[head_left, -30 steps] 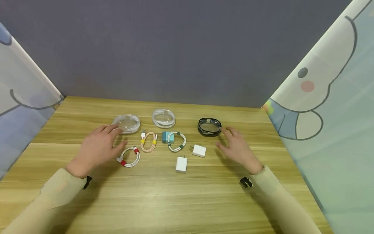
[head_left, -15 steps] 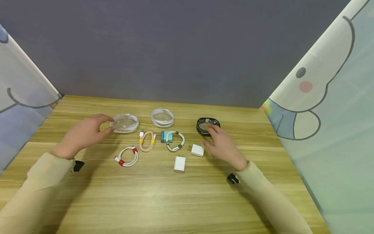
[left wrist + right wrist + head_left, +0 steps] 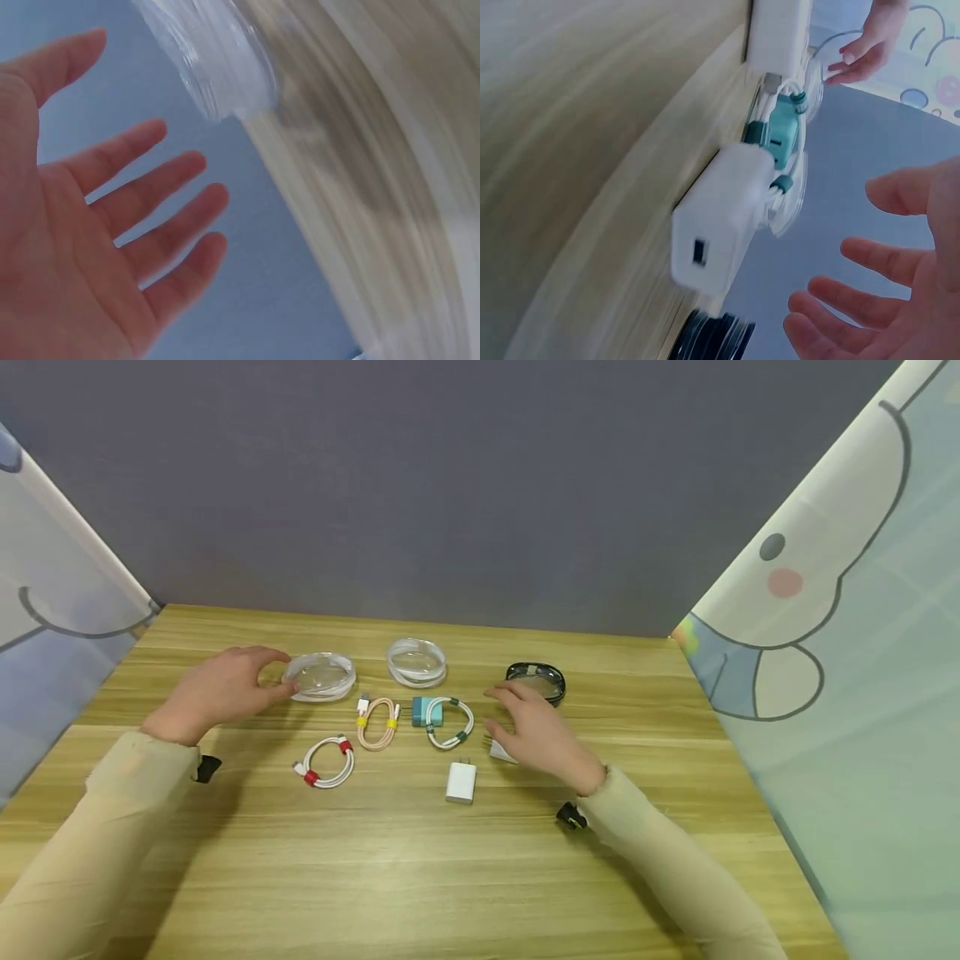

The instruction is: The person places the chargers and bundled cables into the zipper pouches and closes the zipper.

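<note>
Left hand spread wide beside clear case | right hand spread above white charger near it | nothing lifted or packed yet

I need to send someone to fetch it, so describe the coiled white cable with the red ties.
On the wooden table, look along the front row of small items. The coiled white cable with two red ties lies furthest left there, in front of the peach cable with yellow ties; only it has red ties.
</note>
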Demonstrator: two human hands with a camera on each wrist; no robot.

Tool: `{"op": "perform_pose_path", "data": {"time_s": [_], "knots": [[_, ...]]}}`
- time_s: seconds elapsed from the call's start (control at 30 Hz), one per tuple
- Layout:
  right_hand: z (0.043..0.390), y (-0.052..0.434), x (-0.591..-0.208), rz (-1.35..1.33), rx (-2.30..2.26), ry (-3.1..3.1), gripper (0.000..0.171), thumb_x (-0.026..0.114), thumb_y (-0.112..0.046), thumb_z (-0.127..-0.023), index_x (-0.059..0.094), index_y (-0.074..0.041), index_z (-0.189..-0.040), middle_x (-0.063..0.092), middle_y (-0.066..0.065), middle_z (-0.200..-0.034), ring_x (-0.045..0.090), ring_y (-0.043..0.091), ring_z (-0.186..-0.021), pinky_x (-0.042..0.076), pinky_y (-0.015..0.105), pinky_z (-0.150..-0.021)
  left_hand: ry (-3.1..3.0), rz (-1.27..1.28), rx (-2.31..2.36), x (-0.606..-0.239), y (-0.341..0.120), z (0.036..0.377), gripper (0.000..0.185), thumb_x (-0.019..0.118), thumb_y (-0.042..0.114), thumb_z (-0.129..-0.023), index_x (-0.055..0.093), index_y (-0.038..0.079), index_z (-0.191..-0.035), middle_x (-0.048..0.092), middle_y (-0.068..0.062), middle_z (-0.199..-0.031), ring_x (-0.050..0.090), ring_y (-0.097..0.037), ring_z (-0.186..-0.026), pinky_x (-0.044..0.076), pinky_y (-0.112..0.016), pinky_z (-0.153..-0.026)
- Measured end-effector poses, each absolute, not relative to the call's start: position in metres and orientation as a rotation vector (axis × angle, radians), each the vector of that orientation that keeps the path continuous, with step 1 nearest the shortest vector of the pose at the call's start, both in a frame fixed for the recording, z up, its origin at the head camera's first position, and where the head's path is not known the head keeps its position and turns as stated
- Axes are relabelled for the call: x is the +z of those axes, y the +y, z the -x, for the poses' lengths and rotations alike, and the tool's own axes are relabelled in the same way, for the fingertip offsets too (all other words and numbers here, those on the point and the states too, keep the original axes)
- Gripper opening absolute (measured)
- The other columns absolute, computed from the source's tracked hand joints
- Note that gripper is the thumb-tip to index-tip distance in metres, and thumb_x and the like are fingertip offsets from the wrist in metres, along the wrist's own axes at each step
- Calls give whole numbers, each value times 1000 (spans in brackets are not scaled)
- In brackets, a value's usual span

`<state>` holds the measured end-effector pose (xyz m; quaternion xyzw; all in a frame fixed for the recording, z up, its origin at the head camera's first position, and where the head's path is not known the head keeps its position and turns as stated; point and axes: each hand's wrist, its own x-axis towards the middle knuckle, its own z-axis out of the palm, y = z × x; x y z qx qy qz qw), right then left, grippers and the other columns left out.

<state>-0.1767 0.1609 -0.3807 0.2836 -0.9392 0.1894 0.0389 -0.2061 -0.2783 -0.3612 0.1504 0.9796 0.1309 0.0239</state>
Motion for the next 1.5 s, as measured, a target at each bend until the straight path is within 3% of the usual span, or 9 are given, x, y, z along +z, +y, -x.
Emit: {"op": "perform_pose_path", "data": {"time_s": [0.23, 0.43, 0.6, 0.83, 0.97, 1.13, 1.37, 1.5], "knots": [[179, 140, -375, -923, 651, -2879, 50, 64, -27, -97, 53, -8, -142, 55, 8, -139, 53, 28, -126, 41, 44, -106, 2955, -658, 641, -371, -280, 214, 53, 73, 33, -91, 60, 0, -131, 49, -29, -141, 43, -51, -128, 34, -66, -102], [184, 126, -375, -971, 762, -2869, 47, 63, -28, -99, 54, -10, -141, 54, 7, -141, 51, 25, -129, 40, 42, -107, 2876, -692, 818, -379, -287, 219, 49, 77, 23, -89, 61, 1, -130, 46, -25, -145, 41, -50, -130, 41, -66, -96], [188, 117, -377, -1018, 885, -2849, 47, 64, -25, -98, 55, -6, -140, 57, 8, -139, 52, 24, -127, 41, 42, -106, 2848, -699, 891, -385, -291, 224, 51, 80, 22, -86, 61, 2, -129, 47, -24, -145, 40, -49, -131, 43, -66, -94], [191, 102, -381, -1047, 1083, -2859, 46, 65, -22, -98, 55, -5, -140, 60, 10, -134, 59, 26, -115, 52, 39, -91, 2773, -594, 988, -389, -294, 230, 56, 82, 18, -84, 59, 0, -132, 40, -23, -152, 37, -46, -135, 40, -65, -99], [192, 94, -386, -1073, 1202, -2869, 45, 65, -19, -98, 55, -4, -140, 60, 12, -132, 59, 26, -117, 53, 36, -93, 2755, -582, 991, -391, -294, 233, 58, 82, 19, -84, 58, -1, -133, 35, -23, -154, 36, -47, -136, 39, -64, -101], [193, 85, -389, -1121, 1227, -2883, 45, 63, -19, -99, 54, -2, -140, 61, 11, -130, 60, 25, -116, 52, 30, -91, 2747, -591, 988, -392, -294, 234, 55, 81, 18, -86, 58, -1, -132, 39, -24, -151, 41, -46, -132, 38, -64, -101], [194, 69, -390, -1160, 1228, -2898, 43, 62, -19, -100, 55, -3, -140, 62, 12, -130, 60, 23, -113, 52, 35, -93, 2777, -597, 964, -394, -296, 233, 53, 82, 17, -84, 60, 0, -129, 43, -26, -148, 43, -48, -129, 40, -64, -100], [195, 58, -391, -1221, 1255, -2863, 42, 62, -18, -100, 56, -4, -138, 61, 12, -133, 61, 23, -115, 51, 31, -95, 2783, -600, 946, -396, -296, 234, 53, 82, 16, -83, 60, 0, -128, 42, -27, -148, 42, -49, -130, 40, -65, -100]]}}
